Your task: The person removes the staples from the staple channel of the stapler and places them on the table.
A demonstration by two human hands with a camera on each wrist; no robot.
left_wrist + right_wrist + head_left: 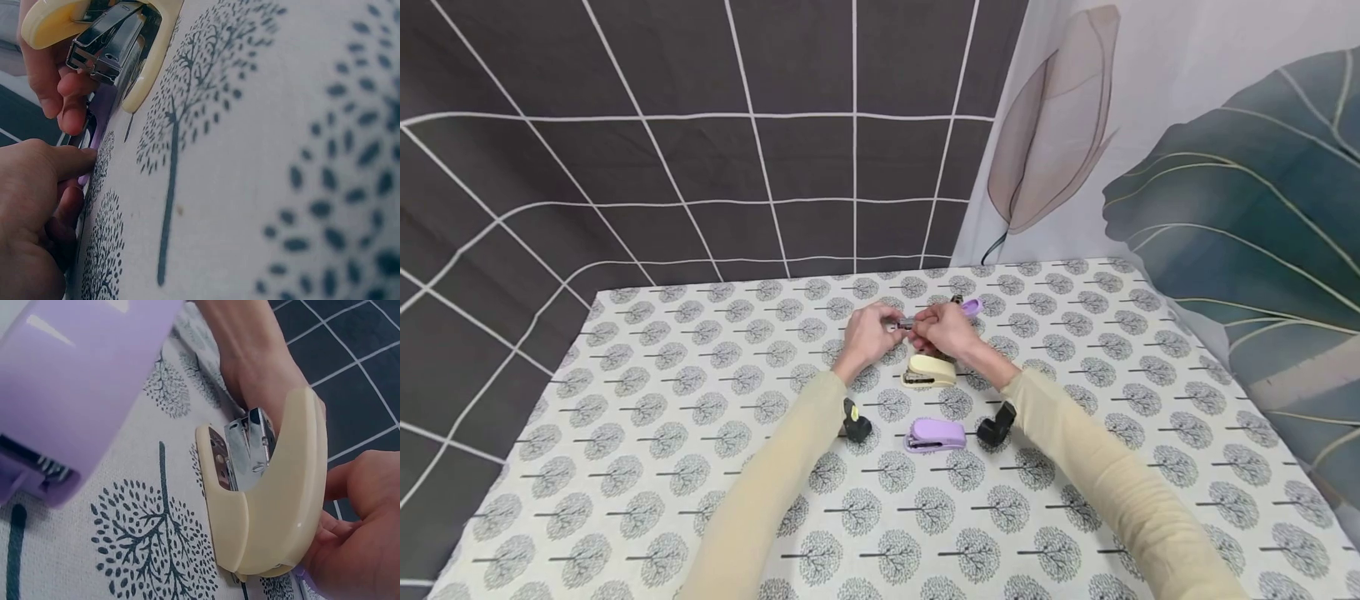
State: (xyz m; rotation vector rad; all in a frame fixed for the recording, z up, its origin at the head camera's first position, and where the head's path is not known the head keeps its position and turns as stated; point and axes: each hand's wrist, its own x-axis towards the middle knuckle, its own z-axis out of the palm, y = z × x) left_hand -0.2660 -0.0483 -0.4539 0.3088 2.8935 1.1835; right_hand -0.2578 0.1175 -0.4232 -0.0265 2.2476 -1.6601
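Observation:
Toward the back of the table, both hands meet over a purple stapler (972,307) whose lid stands swung open. My left hand (871,335) pinches the front end of its grey metal magazine (906,323) between thumb and fingers. From the other side my right hand (946,329) grips the same stapler, its fingertips at the magazine and the palm covering much of the body. Close in front of the hands sits a cream stapler (929,371), metal magazine showing between its arms. In the left wrist view the left thumb (75,161) lies beside the purple body.
A second purple stapler (936,434) lies nearer the front, between the forearms. Black wrist mounts (996,425) hang under both sleeves. The tree-print tablecloth (730,500) covers the table, with a dark gridded curtain (805,150) behind and a leaf-print curtain (1150,100) at right.

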